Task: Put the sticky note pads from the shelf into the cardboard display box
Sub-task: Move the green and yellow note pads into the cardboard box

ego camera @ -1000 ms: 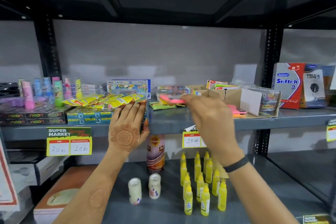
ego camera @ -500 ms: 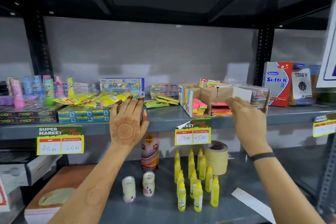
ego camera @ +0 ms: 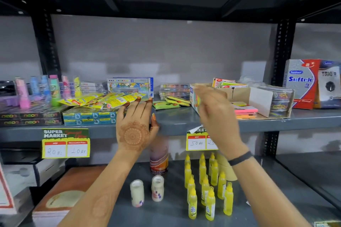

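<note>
On the middle shelf (ego camera: pixel 184 125): one cardboard display box (ego camera: pixel 238 92), open at the front, right of centre.
Pads in box: a pink and orange stack of sticky note pads (ego camera: pixel 245 111) on its floor; exact count unclear.
Pads left on shelf: about four green and yellow loose pads (ego camera: pixel 171 102), just left of the box.
Left hand (ego camera: pixel 135 125): fingers spread flat, gripping nothing, fingertips on the yellow packets (ego camera: pixel 103 99), thumb at the shelf edge.
Right hand (ego camera: pixel 215 114): blurred, raised in front of the box's left wall; I cannot tell whether the fingers grasp anything.
Lower shelf: eleven yellow bottles (ego camera: pixel 206 186) that I can count, two white jars (ego camera: pixel 146 190), one can (ego camera: pixel 159 155).
Price tags on the shelf edge: two (ego camera: pixel 65 143).
Change from half a second ago: the right hand has pulled back from inside the box toward its left side; the left hand has stayed put.
</note>
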Available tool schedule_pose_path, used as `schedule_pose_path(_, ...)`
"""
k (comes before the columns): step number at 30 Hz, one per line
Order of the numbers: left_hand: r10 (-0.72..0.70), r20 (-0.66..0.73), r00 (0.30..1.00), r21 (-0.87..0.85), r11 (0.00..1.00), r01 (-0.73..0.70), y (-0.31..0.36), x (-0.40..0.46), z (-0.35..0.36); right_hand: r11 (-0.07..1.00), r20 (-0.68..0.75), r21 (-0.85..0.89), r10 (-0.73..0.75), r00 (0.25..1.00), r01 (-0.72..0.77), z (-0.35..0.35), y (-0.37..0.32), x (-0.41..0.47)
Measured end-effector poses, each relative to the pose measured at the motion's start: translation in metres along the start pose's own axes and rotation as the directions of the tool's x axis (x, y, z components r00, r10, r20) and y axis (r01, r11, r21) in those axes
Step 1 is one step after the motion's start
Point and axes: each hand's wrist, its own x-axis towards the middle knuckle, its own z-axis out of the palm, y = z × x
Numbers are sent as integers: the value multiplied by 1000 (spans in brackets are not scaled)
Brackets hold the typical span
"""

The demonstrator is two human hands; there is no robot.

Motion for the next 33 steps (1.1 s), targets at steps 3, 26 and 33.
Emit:
schedule_pose_path(3, 13, 1, 1000, 11, 1000, -13, -1, -1, -1, 996, 196, 88, -6, 981, -11, 42, -22, 24)
schedule_pose_path(26, 30, 100, 995, 40, 999, -34, -1, -1, -6, 918, 253, -395, 80, 964, 28, 58, -26, 50)
schedule_pose_path(33, 18, 118, 993, 40, 999, -23, -1, -1, -8, 968, -151, -220, 88, 985, -121, -15, -7, 56)
